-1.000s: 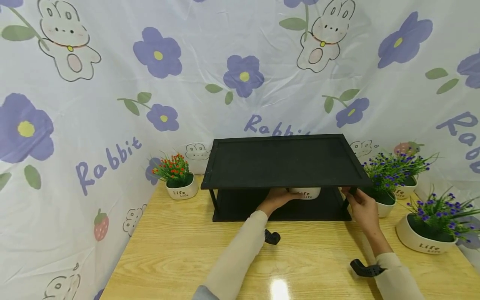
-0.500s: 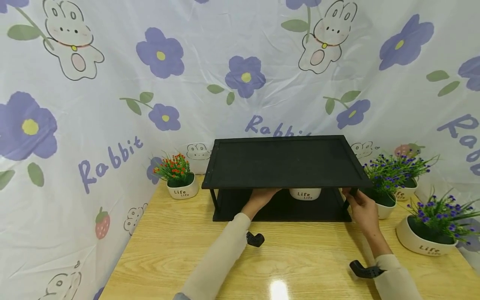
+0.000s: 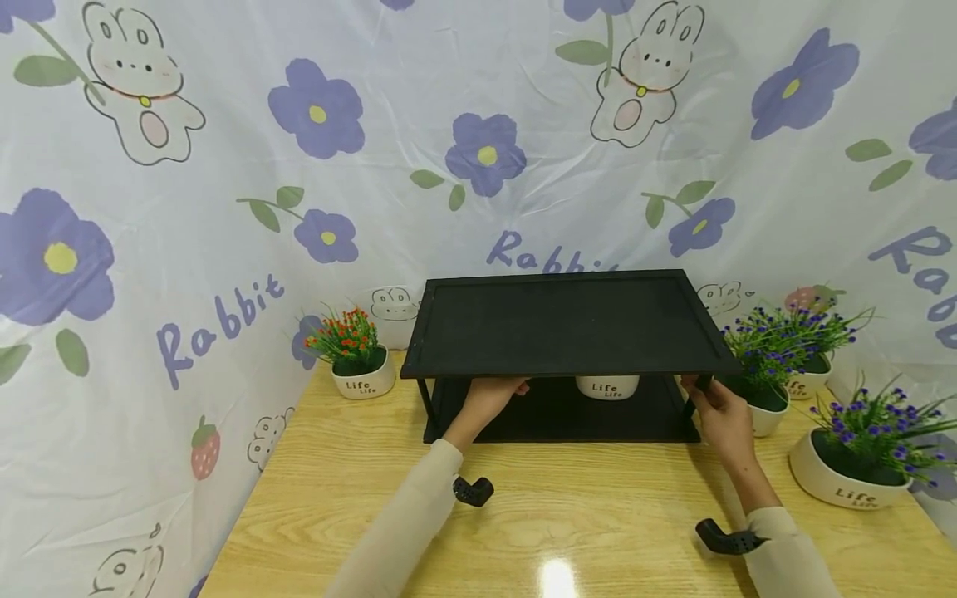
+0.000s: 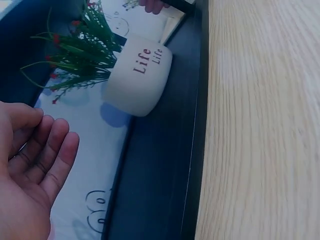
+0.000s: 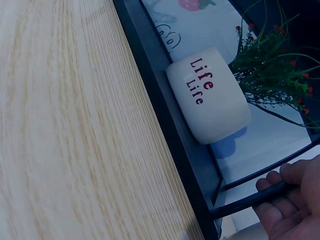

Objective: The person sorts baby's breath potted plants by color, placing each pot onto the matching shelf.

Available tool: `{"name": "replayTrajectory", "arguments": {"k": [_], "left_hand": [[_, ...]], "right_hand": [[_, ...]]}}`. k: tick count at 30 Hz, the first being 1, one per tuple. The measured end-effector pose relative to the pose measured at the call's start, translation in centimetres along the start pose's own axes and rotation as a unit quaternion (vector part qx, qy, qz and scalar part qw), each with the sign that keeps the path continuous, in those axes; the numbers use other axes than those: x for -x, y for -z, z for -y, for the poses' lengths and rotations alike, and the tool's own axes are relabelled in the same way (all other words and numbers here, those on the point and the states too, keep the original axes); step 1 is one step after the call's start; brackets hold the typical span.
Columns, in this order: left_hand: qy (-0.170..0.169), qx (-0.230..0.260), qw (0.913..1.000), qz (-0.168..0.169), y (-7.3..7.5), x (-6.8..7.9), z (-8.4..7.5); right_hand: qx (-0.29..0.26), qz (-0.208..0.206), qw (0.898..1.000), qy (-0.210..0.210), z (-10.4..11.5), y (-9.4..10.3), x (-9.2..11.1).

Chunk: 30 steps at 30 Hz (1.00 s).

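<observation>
A black two-tier shelf (image 3: 568, 324) stands on the wooden table. On its lower tier sits a white oval flowerpot (image 3: 608, 387) marked "Life", holding a red-flowered artificial plant (image 5: 280, 70) that the upper tier hides in the head view. My left hand (image 3: 489, 400) is under the upper tier, left of the pot and apart from it. In the left wrist view its fingers (image 4: 62, 160) are loosely bent with nothing in them. At the shelf's right end, my right hand (image 3: 723, 422) grips the front black post (image 5: 250, 201), fingers curled round it.
A pot of orange-red flowers (image 3: 362, 382) stands left of the shelf. To its right are several pots with purple flowers, one (image 3: 848, 477) nearer the front and another (image 3: 766, 407) close behind my right hand. A patterned cloth (image 3: 389, 208) hangs behind the table.
My left hand has let go of the pot on the lower tier and moved left, away from it. The pot stays in place. My right hand has kept its grip on the post.
</observation>
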<state>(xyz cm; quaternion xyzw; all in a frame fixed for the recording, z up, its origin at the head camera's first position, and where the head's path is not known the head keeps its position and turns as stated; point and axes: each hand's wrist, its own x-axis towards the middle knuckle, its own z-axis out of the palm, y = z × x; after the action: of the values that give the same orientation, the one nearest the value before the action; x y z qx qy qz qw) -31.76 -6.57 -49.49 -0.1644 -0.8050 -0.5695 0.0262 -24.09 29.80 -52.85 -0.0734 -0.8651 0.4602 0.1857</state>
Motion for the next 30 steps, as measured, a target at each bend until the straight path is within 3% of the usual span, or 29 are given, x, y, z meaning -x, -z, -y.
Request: {"name": "replayTrajectory", "arguments": {"k": [3, 8, 10, 15, 24, 30], "left_hand": [[-0.011, 0.003, 0.9999, 0.006, 0.9, 0.8, -0.2], [-0.022, 0.013, 0.9991, 0.035, 2.5, 2.7, -2.0], [-0.015, 0.01, 0.9986, 0.049, 3.3, 3.4, -2.7], [0.016, -0.007, 0.9979, 0.062, 4.6, 5.0, -2.8], [0.032, 0.014, 0.9985, 0.043, 7.4, 7.0, -1.3], [0.053, 0.018, 0.9983, 0.015, 9.7, 8.5, -1.2]], "right_hand": [[0.004, -0.001, 1.0, 0.0, 0.0, 0.0, 0.0], [0.002, 0.002, 1.0, -0.007, 0.0, -0.1, 0.0], [-0.001, 0.003, 1.0, -0.008, 0.0, 0.0, 0.0], [0.001, 0.001, 1.0, -0.003, 0.1, 0.0, -0.1], [0.003, -0.003, 1.0, -0.003, 0.2, -0.1, -0.1], [0.001, -0.003, 1.0, -0.005, 0.2, 0.0, -0.1]]}}
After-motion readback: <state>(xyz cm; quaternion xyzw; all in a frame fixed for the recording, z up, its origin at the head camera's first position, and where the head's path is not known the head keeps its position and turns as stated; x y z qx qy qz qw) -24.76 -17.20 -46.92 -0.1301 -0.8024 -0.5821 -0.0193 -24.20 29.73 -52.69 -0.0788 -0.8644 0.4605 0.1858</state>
